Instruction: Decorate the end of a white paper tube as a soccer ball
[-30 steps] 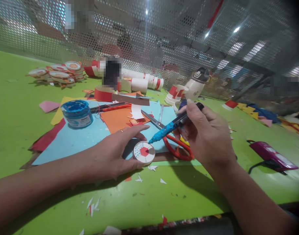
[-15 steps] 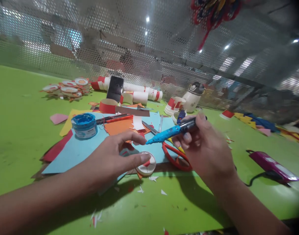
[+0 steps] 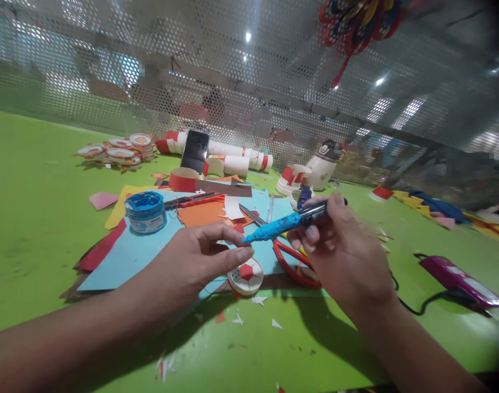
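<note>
My right hand (image 3: 343, 245) grips a black pen-like tool (image 3: 290, 221) whose long front part is coated in blue, its tip pointing left. That tip meets or nearly meets the fingertips of my left hand (image 3: 204, 254). Thumb and index finger of my left hand are bent toward each other with a small gap; nothing shows between them. Just below them lies a round white disc (image 3: 248, 277) with a red centre and dark lines. Red-handled scissors (image 3: 292, 267) lie under the tool, on light blue paper (image 3: 118, 256). An open jar of blue paint (image 3: 145, 213) stands at the left.
Rolled white-and-red paper tubes (image 3: 233, 150), a black phone (image 3: 194, 151) and a stack of round paper pieces (image 3: 118, 150) are farther back. A white container (image 3: 323, 166) stands behind. At right lies a purple device (image 3: 460, 281) with a black cord. Paper scraps dot the green table (image 3: 216, 349).
My left thumb has risen toward the index finger, uncovering more of the disc. The view has shifted slightly, and the tool is held much as before.
</note>
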Demonstrator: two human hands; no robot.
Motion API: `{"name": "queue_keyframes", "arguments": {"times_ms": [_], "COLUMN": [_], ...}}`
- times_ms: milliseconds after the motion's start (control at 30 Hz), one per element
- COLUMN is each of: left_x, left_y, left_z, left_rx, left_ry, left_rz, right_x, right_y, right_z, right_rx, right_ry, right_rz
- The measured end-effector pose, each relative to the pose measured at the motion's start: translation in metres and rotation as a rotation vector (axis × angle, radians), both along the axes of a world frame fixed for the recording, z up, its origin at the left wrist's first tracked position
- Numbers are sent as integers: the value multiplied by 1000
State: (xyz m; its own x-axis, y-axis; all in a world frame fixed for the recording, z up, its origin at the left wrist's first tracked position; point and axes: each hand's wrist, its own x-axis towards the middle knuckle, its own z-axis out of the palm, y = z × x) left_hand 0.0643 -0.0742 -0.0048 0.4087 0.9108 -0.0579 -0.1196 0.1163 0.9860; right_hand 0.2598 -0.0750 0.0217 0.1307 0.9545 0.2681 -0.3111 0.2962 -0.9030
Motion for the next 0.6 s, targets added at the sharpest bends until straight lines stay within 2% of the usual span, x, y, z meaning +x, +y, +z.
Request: {"name": "queue_keyframes", "arguments": {"times_ms": [233,467,600], "left_x": [-1,-3,-2], "left_y": [2,2,3], "left_z": [-1,-4,-4], "left_rx": [10,27,16], "left_ry": [-48,29,6], "left_rz": [-14,-1,18], "right_x": [-1,1,2], "right_y": [1,2,3], "right_z": [1,2,2], "right_rx": [-2,6,24], "right_ry": [11,-6,-31], "right_rz": [-1,-9,-3]}}
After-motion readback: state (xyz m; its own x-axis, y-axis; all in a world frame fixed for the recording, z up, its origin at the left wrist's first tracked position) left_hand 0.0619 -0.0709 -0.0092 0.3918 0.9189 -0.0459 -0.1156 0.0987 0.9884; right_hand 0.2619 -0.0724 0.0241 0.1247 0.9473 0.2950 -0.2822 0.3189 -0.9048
